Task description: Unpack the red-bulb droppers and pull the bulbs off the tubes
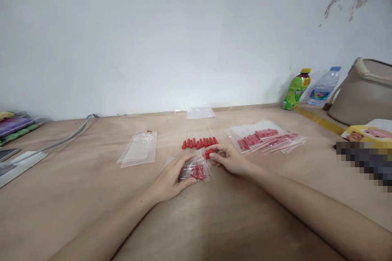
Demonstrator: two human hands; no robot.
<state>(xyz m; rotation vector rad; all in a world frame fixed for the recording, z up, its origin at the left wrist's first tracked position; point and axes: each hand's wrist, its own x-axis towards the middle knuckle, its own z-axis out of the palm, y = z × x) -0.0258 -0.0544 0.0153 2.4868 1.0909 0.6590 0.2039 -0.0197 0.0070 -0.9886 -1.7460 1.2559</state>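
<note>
A clear zip bag (200, 173) holding several glass droppers with red rubber bulbs lies on the table in front of me. My left hand (171, 177) grips this bag from the left, thumb at its near edge and fingers at its far edge. At the bag's right-hand mouth, my right hand (228, 159) pinches a red-bulbed dropper (209, 153); its glass end is hard to make out against the plastic. Just beyond my hands, several loose droppers (200, 142) lie in a row, bulbs toward me.
Filled bags of droppers (263, 136) are piled on the right. Flat clear bags (139, 149) lie on the left, another bag (200, 113) by the wall. A green bottle (296, 89), a water bottle (324, 87) and a grey-brown basket (361, 89) stand back right. A cable (70, 134) crosses the left.
</note>
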